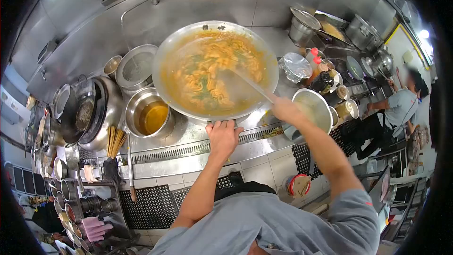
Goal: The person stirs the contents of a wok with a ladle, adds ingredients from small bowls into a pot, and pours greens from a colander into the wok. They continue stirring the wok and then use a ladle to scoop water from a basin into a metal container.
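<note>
A very large wok (163, 42) stands on the steel range, full of orange-brown sauce with sliced pieces and green bits (207, 66). My left hand (223, 138) is closed round the wok's handle at the near rim. In my right hand (286, 110) is the shaft of a long-handled cooking utensil (250, 82), reaching over the wok's right rim. Its head is hidden in the food and steam. Close below my right hand is a pot of pale liquid (315, 105). Left of the wok sits a steel pot (137, 106) with amber liquid.
A strainer over a pot (138, 68) and stacked woks and pans (106, 108) stand at left, near bamboo sticks (115, 139). A foil-covered bowl (296, 66) and several sauce containers (325, 80) sit at right. Another person (401, 108) stands at far right. A red-rimmed bucket (298, 185) is on the floor.
</note>
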